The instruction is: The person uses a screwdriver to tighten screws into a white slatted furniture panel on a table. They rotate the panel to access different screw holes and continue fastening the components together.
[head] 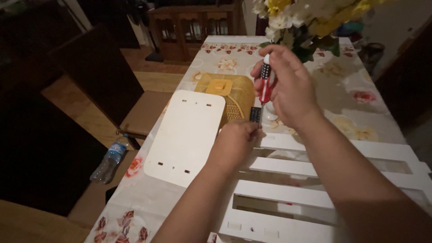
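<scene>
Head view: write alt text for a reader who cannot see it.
The right hand holds a red-handled screwdriver upright, tip down by the left hand, which rests at the edge of a white slatted frame. A pale board, a yellow basket and flowers share the floral-clothed table.

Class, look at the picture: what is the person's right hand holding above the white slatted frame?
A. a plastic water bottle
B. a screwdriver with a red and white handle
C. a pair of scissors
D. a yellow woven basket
B: the right hand grips a screwdriver with a red and white handle, held upright, tip down by the left hand on the white slatted frame.
</scene>
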